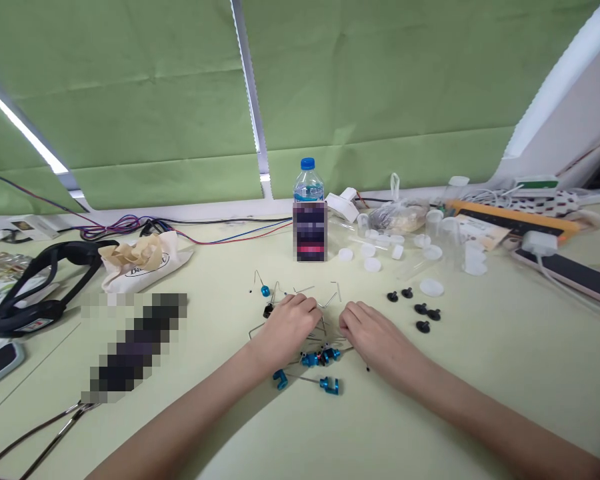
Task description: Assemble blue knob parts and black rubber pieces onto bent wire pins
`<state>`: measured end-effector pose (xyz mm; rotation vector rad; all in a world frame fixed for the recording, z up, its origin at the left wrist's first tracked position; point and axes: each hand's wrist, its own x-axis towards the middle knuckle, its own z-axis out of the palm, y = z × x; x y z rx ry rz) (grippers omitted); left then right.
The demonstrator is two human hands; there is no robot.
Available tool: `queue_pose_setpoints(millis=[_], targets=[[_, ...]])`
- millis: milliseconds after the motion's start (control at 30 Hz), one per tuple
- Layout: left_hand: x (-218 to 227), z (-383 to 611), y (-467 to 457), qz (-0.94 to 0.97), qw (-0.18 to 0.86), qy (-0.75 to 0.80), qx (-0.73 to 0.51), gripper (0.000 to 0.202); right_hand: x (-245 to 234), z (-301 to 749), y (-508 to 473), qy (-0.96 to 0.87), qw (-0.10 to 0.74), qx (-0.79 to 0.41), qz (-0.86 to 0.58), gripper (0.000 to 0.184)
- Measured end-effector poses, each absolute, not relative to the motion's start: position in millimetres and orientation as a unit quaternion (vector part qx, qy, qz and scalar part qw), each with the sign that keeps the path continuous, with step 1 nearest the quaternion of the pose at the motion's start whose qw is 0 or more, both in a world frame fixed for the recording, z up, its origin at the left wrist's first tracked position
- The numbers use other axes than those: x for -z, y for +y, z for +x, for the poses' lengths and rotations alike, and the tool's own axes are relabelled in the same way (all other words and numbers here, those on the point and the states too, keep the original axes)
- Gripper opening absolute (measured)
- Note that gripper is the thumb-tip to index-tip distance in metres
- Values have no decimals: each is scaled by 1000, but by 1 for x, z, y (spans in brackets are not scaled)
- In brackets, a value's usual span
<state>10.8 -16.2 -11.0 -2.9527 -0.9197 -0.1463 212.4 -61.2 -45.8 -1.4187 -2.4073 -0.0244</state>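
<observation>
My left hand and my right hand rest side by side on the pale table, both with fingers curled down over a scatter of thin bent metal wires. What the fingers pinch is hidden. Just in front of my hands lie small blue metal fittings, with two more nearer to me. A blue bead on a wire and a small black piece sit left of my left hand. Several black knobs lie to the right.
A water bottle stands behind the hands. White plastic caps and clear tubes spread at the back right beside a plastic bag. A black headset, a cloth bag and cables lie to the left.
</observation>
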Motion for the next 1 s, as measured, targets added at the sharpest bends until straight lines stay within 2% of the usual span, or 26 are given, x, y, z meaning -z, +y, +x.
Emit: queue_pose_setpoints(millis=[133,333,433,500,600,667,767,867,933,1000], targets=[[2,9,-17,-947,26,-320,1,43,42,212,-63,-836,175,-24,-519,20],[-2,0,-20,-933,20,-358,1,40,29,218,-66,-816,181,-92,-542,11],[-5,-3,-18,-927,-2,-373,41,36,25,219,-68,-801,188,-120,-555,20],[-8,-4,-17,-902,-100,-390,155,27,22,218,-69,-778,212,-167,-567,26],[-9,-3,-22,-772,-377,-379,343,14,17,213,-72,-727,274,-288,-560,27],[-6,2,-30,-667,-527,-356,388,11,14,209,-75,-695,320,-376,-522,31],[2,12,-42,-568,-646,-319,397,12,9,202,-81,-637,353,-513,-454,44],[7,18,-50,-561,-667,-290,395,13,2,196,-86,-568,352,-599,-440,48],[7,18,-51,-614,-619,-273,407,12,-2,194,-89,-529,354,-626,-451,48],[7,14,-50,-701,-527,-249,412,12,-6,192,-91,-499,343,-648,-462,47]])
